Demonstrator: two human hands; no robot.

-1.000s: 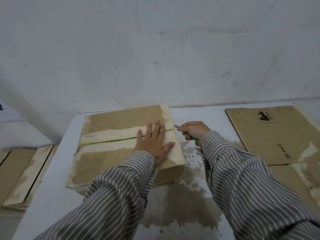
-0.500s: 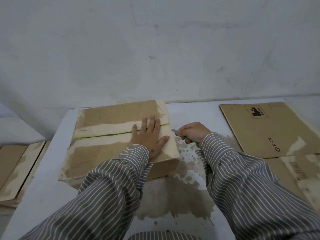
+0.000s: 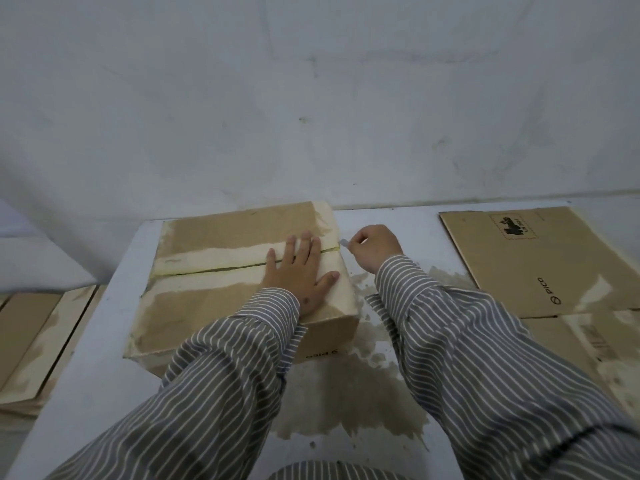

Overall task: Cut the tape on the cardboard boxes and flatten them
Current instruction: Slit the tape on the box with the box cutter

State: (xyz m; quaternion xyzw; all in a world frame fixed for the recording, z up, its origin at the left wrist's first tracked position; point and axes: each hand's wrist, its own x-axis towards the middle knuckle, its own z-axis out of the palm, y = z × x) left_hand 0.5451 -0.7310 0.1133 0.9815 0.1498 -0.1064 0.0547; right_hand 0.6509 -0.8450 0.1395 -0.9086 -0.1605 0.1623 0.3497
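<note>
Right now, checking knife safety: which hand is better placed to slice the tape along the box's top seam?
The right hand: it grips the cutter, blade at the seam's right end. The left hand lies flat on the box, steadying it, fingers across the seam.

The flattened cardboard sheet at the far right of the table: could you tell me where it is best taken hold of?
Probably by its left edge. The flattened cardboard sheet lies flat on another sheet, so a grip from above has nothing to close on. That edge faces bare table beside the right hand, so fingers could slide under from the left and pinch it, thumb on top.
</note>
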